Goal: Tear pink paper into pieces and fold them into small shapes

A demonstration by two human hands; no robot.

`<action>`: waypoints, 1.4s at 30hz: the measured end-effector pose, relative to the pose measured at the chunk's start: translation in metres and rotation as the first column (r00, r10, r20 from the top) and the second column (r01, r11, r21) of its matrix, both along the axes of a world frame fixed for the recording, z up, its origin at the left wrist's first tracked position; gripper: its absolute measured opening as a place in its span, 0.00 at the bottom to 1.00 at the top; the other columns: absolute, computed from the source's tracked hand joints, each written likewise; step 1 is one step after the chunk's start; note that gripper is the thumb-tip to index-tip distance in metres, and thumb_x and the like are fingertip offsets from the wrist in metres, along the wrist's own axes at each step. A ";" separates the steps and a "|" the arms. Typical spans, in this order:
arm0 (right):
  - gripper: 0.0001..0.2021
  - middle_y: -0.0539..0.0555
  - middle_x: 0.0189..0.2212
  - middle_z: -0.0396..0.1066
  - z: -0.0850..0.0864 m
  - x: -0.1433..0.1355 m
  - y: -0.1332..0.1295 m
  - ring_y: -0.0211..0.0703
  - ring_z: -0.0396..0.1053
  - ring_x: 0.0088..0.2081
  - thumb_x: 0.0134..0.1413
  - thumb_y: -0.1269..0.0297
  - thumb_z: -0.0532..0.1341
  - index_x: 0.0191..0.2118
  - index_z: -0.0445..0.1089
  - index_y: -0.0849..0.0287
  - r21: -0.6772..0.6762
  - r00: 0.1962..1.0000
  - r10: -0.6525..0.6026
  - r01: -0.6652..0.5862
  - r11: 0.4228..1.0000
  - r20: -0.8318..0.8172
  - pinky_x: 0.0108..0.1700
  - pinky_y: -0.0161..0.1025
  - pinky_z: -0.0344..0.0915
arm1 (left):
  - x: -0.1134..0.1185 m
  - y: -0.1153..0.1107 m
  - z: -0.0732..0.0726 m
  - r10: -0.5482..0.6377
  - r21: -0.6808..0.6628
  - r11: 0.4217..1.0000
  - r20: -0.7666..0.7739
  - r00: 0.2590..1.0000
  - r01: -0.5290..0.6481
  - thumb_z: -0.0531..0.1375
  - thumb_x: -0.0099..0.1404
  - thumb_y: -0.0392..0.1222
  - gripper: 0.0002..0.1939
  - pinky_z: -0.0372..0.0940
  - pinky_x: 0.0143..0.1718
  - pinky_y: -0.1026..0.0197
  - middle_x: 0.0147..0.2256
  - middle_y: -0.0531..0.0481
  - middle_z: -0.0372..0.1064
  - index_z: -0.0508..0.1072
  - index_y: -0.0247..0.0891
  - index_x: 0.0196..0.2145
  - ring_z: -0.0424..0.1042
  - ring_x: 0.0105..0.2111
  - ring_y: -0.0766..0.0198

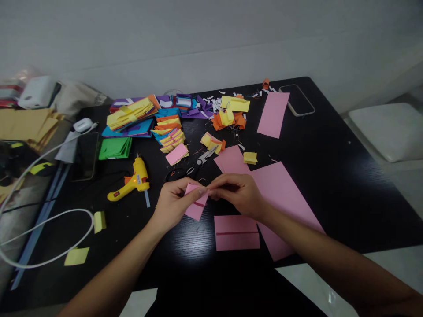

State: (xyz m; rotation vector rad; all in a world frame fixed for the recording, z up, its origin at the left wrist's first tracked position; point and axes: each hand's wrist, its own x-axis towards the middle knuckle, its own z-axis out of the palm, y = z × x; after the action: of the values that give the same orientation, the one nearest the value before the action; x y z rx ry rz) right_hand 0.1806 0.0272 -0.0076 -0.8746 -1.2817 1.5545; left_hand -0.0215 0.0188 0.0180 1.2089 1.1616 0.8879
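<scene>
Pinching a small pink paper piece with a dark line across it above the near middle of a black tabletop, two bare hands meet at its upper right edge. The left hand clamps the piece between a thumb laid on its face and fingers bent behind; the right hand closes thumb and forefinger on the edge, its other fingers curled together. Whether that piece is fully folded cannot be told.

Finished-looking folds appear to outnumber the flat pink stock. A multicoloured row of folded paper pieces runs near a yellow-topped paper bundle, with a green folded paper stack at left, all seemingly well advanced.

The pink paper looks less far along. Just to the near side of the right hand, a pink rectangle with a darker band lies flat. A large pink sheet stretches beneath the right forearm, seemingly uncut; a smaller pink sheet lies at far right, and pink pieces rest beyond the right hand.

Black-handled scissors lie beyond the hands amid paper scraps, while a yellow glue gun sits left, touched by neither hand.
</scene>
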 end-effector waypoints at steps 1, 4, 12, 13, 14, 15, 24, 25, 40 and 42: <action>0.04 0.50 0.31 0.80 0.001 0.000 0.000 0.37 0.75 0.29 0.54 0.64 0.75 0.36 0.83 0.54 -0.013 1.000 -0.002 0.002 1.000 0.007 0.35 0.36 0.74 | 0.000 0.000 0.000 0.001 0.006 1.000 0.002 1.000 -0.001 0.69 0.63 0.41 0.07 0.56 0.18 0.72 0.20 0.54 0.74 0.82 0.36 0.29 0.64 0.18 0.73; 0.09 0.50 0.30 0.79 0.006 0.000 -0.001 0.37 0.75 0.29 0.52 0.60 0.76 0.37 0.81 0.56 -0.058 0.999 0.011 -0.009 0.998 0.038 0.34 0.37 0.73 | -0.001 0.000 0.001 0.004 0.022 1.000 -0.001 1.000 -0.004 0.68 0.64 0.40 0.07 0.55 0.17 0.72 0.20 0.54 0.73 0.82 0.36 0.29 0.64 0.17 0.73; 0.14 0.49 0.26 0.77 0.010 0.001 -0.003 0.37 0.74 0.29 0.55 0.54 0.74 0.35 0.76 0.59 -0.128 0.995 0.076 -0.067 0.990 0.071 0.34 0.37 0.71 | 0.000 -0.001 0.000 -0.021 0.093 0.995 -0.028 0.999 0.023 0.68 0.64 0.39 0.06 0.60 0.20 0.71 0.22 0.53 0.75 0.82 0.36 0.30 0.68 0.19 0.72; 0.14 0.49 0.26 0.77 0.009 0.001 -0.003 0.37 0.74 0.28 0.54 0.54 0.74 0.35 0.76 0.59 -0.140 0.995 0.078 -0.068 0.988 0.065 0.34 0.37 0.71 | 0.000 -0.002 0.000 -0.019 0.098 0.995 -0.031 0.999 0.022 0.68 0.65 0.39 0.07 0.60 0.21 0.71 0.22 0.53 0.75 0.82 0.36 0.30 0.68 0.20 0.72; 0.14 0.49 0.26 0.77 0.009 0.002 -0.002 0.37 0.74 0.28 0.54 0.54 0.74 0.35 0.76 0.59 -0.149 0.995 0.077 -0.068 0.987 0.058 0.34 0.37 0.71 | -0.001 -0.001 0.000 -0.013 0.102 0.995 -0.032 0.999 0.016 0.67 0.65 0.40 0.07 0.60 0.21 0.71 0.22 0.53 0.75 0.82 0.36 0.30 0.67 0.19 0.72; 0.14 0.49 0.25 0.77 0.008 0.002 -0.002 0.37 0.74 0.28 0.54 0.54 0.74 0.35 0.75 0.59 -0.154 0.996 0.073 -0.065 0.986 0.051 0.34 0.37 0.71 | -0.003 -0.001 -0.001 -0.001 0.103 0.995 -0.030 1.000 0.004 0.67 0.66 0.41 0.08 0.60 0.21 0.71 0.21 0.53 0.74 0.82 0.36 0.30 0.66 0.19 0.72; 0.13 0.48 0.24 0.75 0.008 0.002 0.001 0.37 0.72 0.27 0.53 0.56 0.74 0.34 0.75 0.59 -0.179 0.999 0.041 -0.036 0.983 0.020 0.33 0.38 0.68 | -0.009 0.002 -0.005 0.087 0.099 0.991 -0.023 0.996 -0.084 0.69 0.65 0.49 0.14 0.58 0.20 0.69 0.20 0.53 0.71 0.82 0.36 0.27 0.64 0.19 0.70; 0.13 0.48 0.24 0.75 0.009 0.002 0.001 0.37 0.72 0.27 0.53 0.56 0.74 0.34 0.75 0.58 -0.179 0.999 0.039 -0.034 0.983 0.022 0.33 0.38 0.68 | -0.009 0.003 -0.005 0.090 0.104 0.991 -0.027 0.996 -0.086 0.69 0.65 0.49 0.14 0.59 0.20 0.68 0.20 0.53 0.71 0.81 0.36 0.27 0.64 0.20 0.70; 0.13 0.48 0.24 0.75 0.008 0.003 0.003 0.37 0.73 0.27 0.53 0.56 0.74 0.33 0.75 0.58 -0.176 1.000 -0.013 0.015 0.984 0.013 0.34 0.38 0.70 | -0.006 0.005 -0.004 0.131 0.184 0.977 -0.139 0.982 -0.104 0.68 0.65 0.49 0.14 0.64 0.24 0.68 0.24 0.50 0.76 0.82 0.35 0.30 0.70 0.23 0.68; 0.12 0.48 0.24 0.75 0.008 0.003 0.004 0.37 0.73 0.27 0.54 0.56 0.73 0.33 0.75 0.58 -0.171 1.000 -0.026 0.028 0.985 0.014 0.34 0.38 0.71 | -0.005 0.005 -0.003 0.105 0.157 0.984 -0.131 0.986 -0.084 0.68 0.66 0.50 0.15 0.64 0.24 0.68 0.24 0.50 0.75 0.82 0.35 0.30 0.69 0.22 0.68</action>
State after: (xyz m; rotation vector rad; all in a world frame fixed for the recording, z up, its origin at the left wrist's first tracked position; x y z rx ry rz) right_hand 0.1840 0.0307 0.0000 -1.0062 -1.1516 1.6579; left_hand -0.0266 0.0238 0.0151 1.3656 1.2906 0.9906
